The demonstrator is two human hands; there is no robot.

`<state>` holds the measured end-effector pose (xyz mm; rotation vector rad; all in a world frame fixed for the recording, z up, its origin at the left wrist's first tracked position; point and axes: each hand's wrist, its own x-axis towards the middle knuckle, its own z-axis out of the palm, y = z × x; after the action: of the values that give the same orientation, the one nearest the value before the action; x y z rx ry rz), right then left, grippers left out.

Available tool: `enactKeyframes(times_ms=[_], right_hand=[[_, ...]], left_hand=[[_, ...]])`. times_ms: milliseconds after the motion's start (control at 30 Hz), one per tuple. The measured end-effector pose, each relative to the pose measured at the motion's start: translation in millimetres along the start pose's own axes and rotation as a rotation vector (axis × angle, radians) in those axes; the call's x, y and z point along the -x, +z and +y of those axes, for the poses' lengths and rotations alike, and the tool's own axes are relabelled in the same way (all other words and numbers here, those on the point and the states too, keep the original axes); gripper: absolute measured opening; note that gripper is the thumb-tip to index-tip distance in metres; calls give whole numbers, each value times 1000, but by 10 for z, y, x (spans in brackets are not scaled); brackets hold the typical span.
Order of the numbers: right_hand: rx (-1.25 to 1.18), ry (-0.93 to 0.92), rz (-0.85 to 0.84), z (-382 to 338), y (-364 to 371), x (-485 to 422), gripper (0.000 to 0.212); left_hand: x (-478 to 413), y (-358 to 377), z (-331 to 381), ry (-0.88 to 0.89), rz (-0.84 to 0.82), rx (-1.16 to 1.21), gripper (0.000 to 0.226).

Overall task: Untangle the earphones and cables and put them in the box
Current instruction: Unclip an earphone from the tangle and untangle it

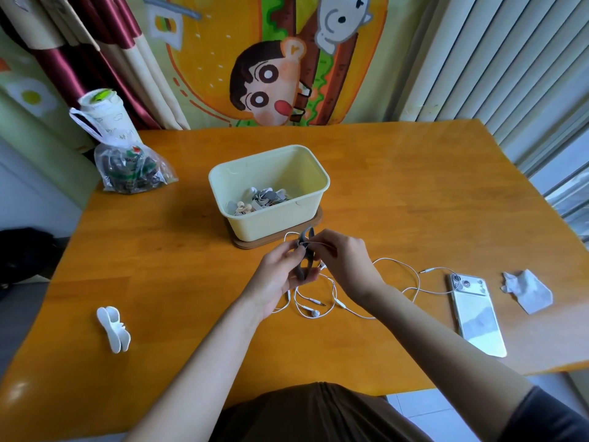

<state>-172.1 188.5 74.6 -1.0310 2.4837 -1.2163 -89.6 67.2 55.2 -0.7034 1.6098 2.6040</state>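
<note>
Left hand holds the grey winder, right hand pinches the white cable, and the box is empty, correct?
Not empty: the head view shows the box holding wound earphones. Left hand, grey winder, right hand and white cable are as stated.

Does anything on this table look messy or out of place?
Yes. The white earphone cable sprawls in loose loops, reaching the phone. A crumpled paper scrap lies just right of it.
</note>
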Motion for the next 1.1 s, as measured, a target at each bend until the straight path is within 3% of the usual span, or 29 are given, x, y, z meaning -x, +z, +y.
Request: enactKeyframes(times_ms=[300, 467, 533, 700, 933, 1100], right_hand=[[95, 62, -86, 13, -8, -47, 18], [101, 66, -67, 12, -34, -77, 21], [96, 70, -55, 9, -33, -85, 21], [110, 78, -72, -4, -12, -70, 22], [117, 101, -137, -19, 69, -59, 21], [72, 95, -97, -78, 52, -97, 22]], left_hand=[[-56, 78, -16, 61, 116, -351, 22], [-185, 50, -77, 224, 345, -943, 22], [-186, 43, -89, 255, 355, -1075, 27], [-103, 89, -38, 274, 268, -945, 19], [-131, 65, -212, 225, 328, -791, 11], [-88, 103, -131, 233, 327, -634, 19]])
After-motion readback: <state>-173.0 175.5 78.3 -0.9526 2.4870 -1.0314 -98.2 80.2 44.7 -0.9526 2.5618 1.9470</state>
